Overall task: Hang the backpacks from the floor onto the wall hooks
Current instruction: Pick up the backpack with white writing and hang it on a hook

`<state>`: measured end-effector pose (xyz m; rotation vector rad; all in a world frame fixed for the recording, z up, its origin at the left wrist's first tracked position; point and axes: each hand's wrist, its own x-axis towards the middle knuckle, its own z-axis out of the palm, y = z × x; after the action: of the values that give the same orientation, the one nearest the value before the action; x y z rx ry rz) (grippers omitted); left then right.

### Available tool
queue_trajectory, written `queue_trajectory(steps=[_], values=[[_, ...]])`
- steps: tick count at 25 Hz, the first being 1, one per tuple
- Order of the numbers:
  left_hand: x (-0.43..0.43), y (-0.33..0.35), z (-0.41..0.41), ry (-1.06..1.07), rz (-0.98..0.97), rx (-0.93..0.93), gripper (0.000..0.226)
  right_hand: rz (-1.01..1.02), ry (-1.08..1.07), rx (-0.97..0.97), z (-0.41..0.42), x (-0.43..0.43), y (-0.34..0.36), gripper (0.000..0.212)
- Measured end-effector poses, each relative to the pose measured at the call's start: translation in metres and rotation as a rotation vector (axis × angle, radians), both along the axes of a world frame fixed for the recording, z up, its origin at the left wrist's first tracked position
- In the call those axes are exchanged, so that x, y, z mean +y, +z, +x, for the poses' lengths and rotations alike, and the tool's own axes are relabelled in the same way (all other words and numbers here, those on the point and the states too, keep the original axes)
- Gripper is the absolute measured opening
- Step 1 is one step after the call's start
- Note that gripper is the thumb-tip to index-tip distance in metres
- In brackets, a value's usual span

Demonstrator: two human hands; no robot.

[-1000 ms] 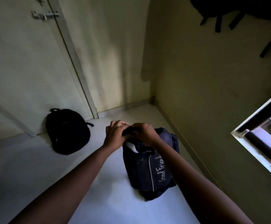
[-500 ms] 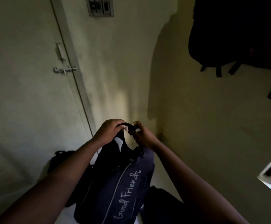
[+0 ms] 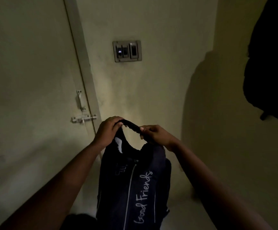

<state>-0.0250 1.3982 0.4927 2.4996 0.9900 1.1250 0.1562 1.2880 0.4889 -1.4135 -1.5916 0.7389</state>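
Up has gone the blue backpack since a moment ago, when it sat lower and the switch plate was way at the top edge; now the plate is near the middle of the wall, at about 12 o'clock from the hands. Both hands hold the bag's top loop. At the 9 o'clock end of the loop is the left hand, with its fingers curled tight over the strap. At the 3 o'clock end is the right hand, its fingers pinched shut on the strap. The loop is pulled open between them like a little arch. From the loop the bag hangs straight down toward 6 o'clock, in the air between the two arms, with the white words "Good Friends" running up its front. A door is at 9 o'clock, and its metal latch sits just beside the left hand, not touching it. At 2 o'clock a big dark backpack hangs on the side wall, well apart from the hands. Its hook is hidden. A dark shape shows at 7 o'clock, low by the left arm; it is too dark to tell what it is.
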Motion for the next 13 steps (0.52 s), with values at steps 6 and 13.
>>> queue_trajectory(steps=[6,13], values=[[0.105,0.077,0.067,-0.088,0.166,-0.092,0.021,0.203,-0.101,-0.008,0.067,0.099,0.083,0.031],[0.179,0.211,0.162,-0.288,0.402,-0.09,0.03,0.564,-0.419,0.109,0.147,0.196,0.191,0.027]])
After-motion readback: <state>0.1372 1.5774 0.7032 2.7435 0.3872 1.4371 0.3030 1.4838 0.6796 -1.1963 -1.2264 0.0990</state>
